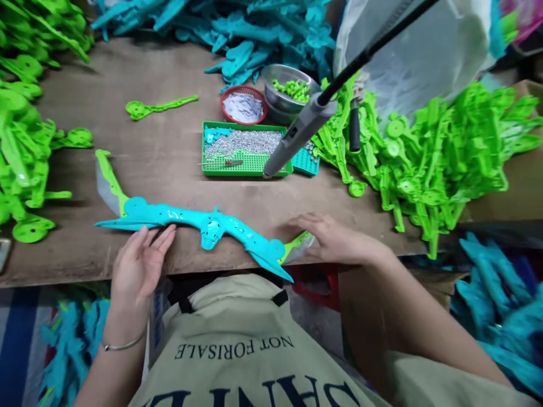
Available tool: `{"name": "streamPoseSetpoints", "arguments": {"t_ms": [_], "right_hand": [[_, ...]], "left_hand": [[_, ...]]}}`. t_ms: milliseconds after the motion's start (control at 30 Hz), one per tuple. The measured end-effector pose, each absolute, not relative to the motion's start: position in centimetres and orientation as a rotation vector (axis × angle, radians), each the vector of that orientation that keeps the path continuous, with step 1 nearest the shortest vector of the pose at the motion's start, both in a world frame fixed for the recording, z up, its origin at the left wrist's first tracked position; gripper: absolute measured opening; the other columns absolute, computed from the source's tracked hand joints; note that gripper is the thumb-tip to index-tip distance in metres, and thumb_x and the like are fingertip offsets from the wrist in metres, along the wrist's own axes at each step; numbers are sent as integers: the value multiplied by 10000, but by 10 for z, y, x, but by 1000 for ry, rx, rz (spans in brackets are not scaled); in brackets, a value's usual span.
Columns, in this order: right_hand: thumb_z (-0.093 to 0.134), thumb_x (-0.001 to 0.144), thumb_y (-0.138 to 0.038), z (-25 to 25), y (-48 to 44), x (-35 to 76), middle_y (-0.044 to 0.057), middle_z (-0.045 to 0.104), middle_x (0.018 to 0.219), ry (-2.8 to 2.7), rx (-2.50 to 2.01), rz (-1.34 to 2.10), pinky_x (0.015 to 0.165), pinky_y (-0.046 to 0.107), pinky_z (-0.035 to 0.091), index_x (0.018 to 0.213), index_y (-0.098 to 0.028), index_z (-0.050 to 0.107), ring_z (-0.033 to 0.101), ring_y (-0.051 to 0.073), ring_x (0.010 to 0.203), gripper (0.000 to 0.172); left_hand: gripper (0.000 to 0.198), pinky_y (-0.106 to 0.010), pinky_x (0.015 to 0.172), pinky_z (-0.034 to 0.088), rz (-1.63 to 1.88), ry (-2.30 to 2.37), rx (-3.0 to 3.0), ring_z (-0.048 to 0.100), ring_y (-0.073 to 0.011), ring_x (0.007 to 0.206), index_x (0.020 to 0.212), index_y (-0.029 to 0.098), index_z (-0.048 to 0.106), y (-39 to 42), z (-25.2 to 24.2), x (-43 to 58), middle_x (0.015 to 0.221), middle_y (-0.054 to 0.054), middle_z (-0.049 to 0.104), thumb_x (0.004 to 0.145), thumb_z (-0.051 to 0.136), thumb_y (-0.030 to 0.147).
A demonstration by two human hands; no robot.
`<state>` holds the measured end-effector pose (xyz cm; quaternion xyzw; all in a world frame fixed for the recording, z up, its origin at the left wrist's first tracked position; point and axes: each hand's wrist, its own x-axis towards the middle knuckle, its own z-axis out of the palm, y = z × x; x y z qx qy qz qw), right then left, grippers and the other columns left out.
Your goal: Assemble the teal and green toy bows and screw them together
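Observation:
A blue plastic bow-shaped part (pixel 212 226) lies along the table's near edge, with a rounded piece at its middle. Green arms with translucent grey blades stick out at both ends, the left green arm (pixel 111 181) upright and the right green arm (pixel 297 246) slanting toward my right hand. My left hand (pixel 142 260) is open, palm turned up, its fingertips at the lower edge of the blue part's left half. Over the right green arm, my right hand (pixel 335 237) is open with fingers stretched out; its thumb is close to the blade. Whether it touches is hard to see.
An electric screwdriver (pixel 301 133) hangs over a green tray (pixel 246 169) of screws. Behind it stand a red basket (pixel 227 116) of white strips and a metal bowl (pixel 271 93) of green pieces. Green parts (pixel 407 152) pile up right and left, blue parts (pixel 254 34) at the back.

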<state>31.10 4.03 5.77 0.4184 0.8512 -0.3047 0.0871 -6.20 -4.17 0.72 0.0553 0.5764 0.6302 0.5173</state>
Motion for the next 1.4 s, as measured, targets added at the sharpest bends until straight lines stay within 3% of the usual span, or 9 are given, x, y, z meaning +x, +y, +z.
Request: {"name": "streamPoseSetpoints", "arguments": {"t_ms": [133, 267, 333, 467, 700, 833, 1100, 1267, 1400], "right_hand": [[726, 792, -240, 29, 15, 315, 135, 672, 1181, 2672, 1234, -781, 1061, 564, 405, 1182, -200, 683, 587, 327, 1153, 395], [680, 831, -255, 31, 12, 312, 97, 680, 1015, 2769, 1129, -854, 1070, 518, 382, 1046, -186, 671, 613, 274, 1041, 226], [655, 843, -249, 39, 12, 309, 96, 685, 1004, 2775, 1101, -889, 1054, 495, 384, 1054, -176, 652, 624, 261, 1005, 223], [632, 889, -283, 52, 5, 301, 104, 696, 968, 2780, 1060, -870, 953, 445, 404, 1042, -151, 646, 617, 263, 950, 202], [640, 878, -189, 59, 7, 300, 83, 715, 1060, 2865, 900, -745, 1068, 474, 347, 1155, -180, 665, 583, 267, 1082, 278], [653, 833, -146, 58, 16, 301, 69, 717, 1066, 2920, 855, -696, 1145, 507, 297, 1169, -201, 683, 580, 264, 1113, 341], [610, 942, -329, 39, -15, 305, 124, 663, 971, 2963, 1089, -615, 810, 418, 463, 1169, -120, 660, 548, 269, 908, 313], [575, 955, -279, 27, -29, 304, 131, 655, 934, 3001, 1281, -494, 782, 427, 472, 1117, -115, 655, 541, 282, 888, 245], [554, 947, -255, 25, -13, 316, 145, 690, 1002, 3023, 1307, -506, 828, 470, 503, 1163, -157, 651, 576, 308, 945, 256]], "left_hand": [[426, -358, 738, 649, 1329, 1491, 226, 758, -223, 803, 853, 217, 688, -63, 15, -57, 867, 26, 733, 565, 932, 413], [510, -237, 509, 562, 774, 1409, 453, 670, -139, 566, 874, 168, 733, -78, 26, -22, 777, -33, 734, 625, 868, 592], [524, -263, 600, 592, 540, 1264, 528, 714, -171, 682, 939, 167, 750, -80, 27, 9, 877, -80, 766, 684, 822, 620], [620, -361, 817, 610, 576, 1138, 423, 739, -248, 906, 968, 164, 745, -78, 13, 67, 1018, -113, 777, 582, 879, 629], [482, -407, 821, 618, 641, 1077, 325, 700, -198, 754, 767, 133, 725, -81, 6, 81, 791, -55, 750, 557, 938, 510], [495, -356, 780, 612, 636, 1076, 307, 725, -205, 755, 792, 132, 720, -84, 9, 81, 796, -71, 762, 583, 925, 531], [548, -302, 729, 601, 708, 1062, 186, 735, -186, 717, 812, 106, 745, -79, 4, 91, 818, -107, 777, 564, 927, 559], [580, -307, 704, 582, 766, 1095, 140, 699, -159, 644, 796, 110, 724, -77, -5, 105, 763, -75, 751, 509, 947, 563], [578, -351, 824, 566, 847, 1007, 161, 715, -180, 737, 851, 126, 712, -71, -15, 123, 836, -84, 754, 563, 921, 581]]}}
